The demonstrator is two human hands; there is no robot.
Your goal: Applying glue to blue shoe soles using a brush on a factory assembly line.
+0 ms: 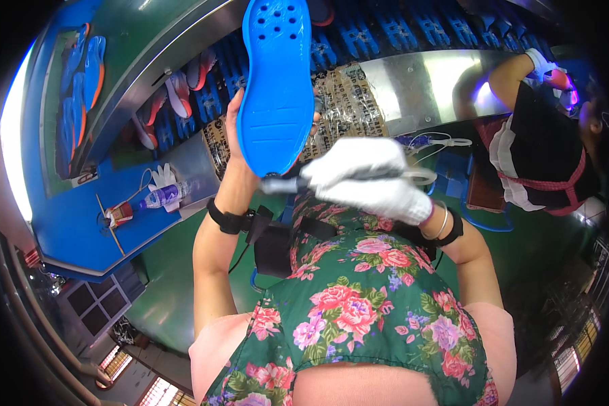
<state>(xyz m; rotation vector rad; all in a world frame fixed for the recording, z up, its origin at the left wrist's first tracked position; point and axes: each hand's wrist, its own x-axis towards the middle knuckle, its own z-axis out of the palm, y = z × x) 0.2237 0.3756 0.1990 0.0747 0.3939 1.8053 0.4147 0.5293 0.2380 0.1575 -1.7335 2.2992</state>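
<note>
Bright blue and rubbery, the shoe sole (276, 81) stands nearly upright in front of the person's chest, raised above the bench (413, 81), its dimpled face turned toward the camera. The bare left hand (237, 145) grips it from behind along its lower left edge, fingers wrapped around the back. The right hand (372, 179), in a white knit glove, is closed around a slim tool (284, 184) whose pale tip points left and meets the sole's lower end; it looks like a brush or applicator, though motion blur makes that uncertain.

To work this edge well, it seems wise to keep the sole steady with a firm left grip and draw the tool evenly along the rim, turning the sole rather than the wrist.

Beyond the sole runs a conveyor (386, 30) of blue holders, some carrying red-and-white shoes (179, 91). On the blue side table at the left lie a spare white glove (161, 177) and a small bottle (161, 197). At the right, a co-worker (541, 135) in dark clothing reaches toward the line.
</note>
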